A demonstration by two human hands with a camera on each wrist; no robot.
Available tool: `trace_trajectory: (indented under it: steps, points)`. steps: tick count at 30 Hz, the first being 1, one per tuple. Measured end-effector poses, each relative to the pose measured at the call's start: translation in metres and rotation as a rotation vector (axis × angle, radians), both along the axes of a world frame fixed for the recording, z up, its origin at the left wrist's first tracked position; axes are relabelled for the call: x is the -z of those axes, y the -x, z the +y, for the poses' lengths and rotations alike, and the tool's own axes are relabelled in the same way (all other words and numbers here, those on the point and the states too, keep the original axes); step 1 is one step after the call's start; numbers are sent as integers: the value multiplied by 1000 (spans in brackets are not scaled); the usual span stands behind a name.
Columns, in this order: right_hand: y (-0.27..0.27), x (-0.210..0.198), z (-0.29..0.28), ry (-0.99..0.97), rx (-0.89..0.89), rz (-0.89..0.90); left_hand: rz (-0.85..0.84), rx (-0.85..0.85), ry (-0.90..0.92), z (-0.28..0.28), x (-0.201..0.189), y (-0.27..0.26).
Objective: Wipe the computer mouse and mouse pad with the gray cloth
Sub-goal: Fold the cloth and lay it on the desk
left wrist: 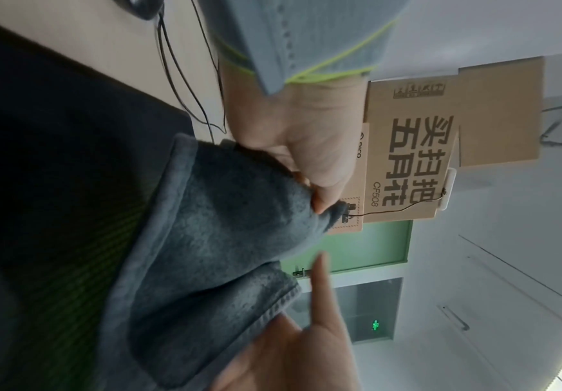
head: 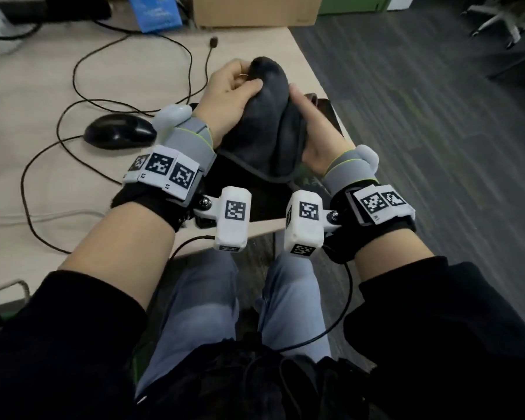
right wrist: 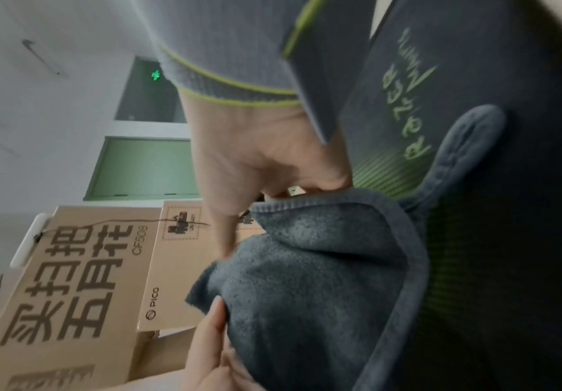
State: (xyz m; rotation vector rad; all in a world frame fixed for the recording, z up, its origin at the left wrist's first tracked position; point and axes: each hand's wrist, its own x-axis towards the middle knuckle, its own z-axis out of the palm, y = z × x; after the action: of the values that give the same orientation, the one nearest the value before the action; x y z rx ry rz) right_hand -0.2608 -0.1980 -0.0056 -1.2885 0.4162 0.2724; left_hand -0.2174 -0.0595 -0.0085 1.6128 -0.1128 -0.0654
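Head: my left hand (head: 229, 95) and right hand (head: 311, 137) both grip the cloth (head: 270, 116), bunched between them above the pad (head: 234, 174); mouse (head: 119, 131) left on desk (head: 28, 86). Left wrist: fingers (left wrist: 319, 169) pinch cloth (left wrist: 212, 238). Right wrist: thumb (right wrist: 226, 230) on cloth (right wrist: 306, 277) over pad (right wrist: 389, 119).

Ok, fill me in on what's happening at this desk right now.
A seated person holds a bunched gray cloth in both hands above the black mouse pad. The left hand grips its top; the right hand holds its side, with the index finger straight against it. The black wired computer mouse sits untouched on the desk to the left, off the pad. No wiping is under way.
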Motion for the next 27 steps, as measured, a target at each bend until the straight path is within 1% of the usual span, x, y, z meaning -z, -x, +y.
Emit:
trace_trajectory:
  steps: [3,5,7,10,12,14,16,17,18,19,22,23,24,25,26,27]
  points:
    - [-26,10,-3,170,66,-61,-25,-117,5,3,3,-21]
    - [-46,11,-10,213,104,-97,8,-215,62,10,8,-39]
    - [-71,12,-13,241,143,-127,54,-262,93,16,10,-58]
    - [-111,16,-17,324,174,-159,182,-195,110,18,11,-84]
    - [-137,18,-18,337,152,-169,236,-152,158,19,14,-103]
    - [-154,18,-20,326,123,-203,248,-179,178,21,16,-115]
    - [-173,19,-21,320,119,-215,232,-198,136,20,20,-133]
    - [-178,19,-22,317,100,-206,220,-187,91,19,22,-138]
    - [-182,22,-22,362,50,-192,201,-175,12,19,25,-141]
    - [-187,24,-21,488,-31,-168,178,-162,-91,19,30,-146]
    - [-196,34,-22,1135,-293,-142,96,-73,-458,18,36,-151]
    - [-197,37,-22,1289,-363,-127,72,-3,-575,17,36,-151]
    - [-197,39,-21,1384,-426,-104,72,100,-677,17,36,-151]
    - [-199,40,-21,1429,-483,-79,77,211,-775,17,36,-153]
    - [-202,41,-20,1444,-528,-54,87,297,-867,17,38,-155]
    - [-205,41,-20,1439,-556,-34,98,342,-934,17,39,-157]
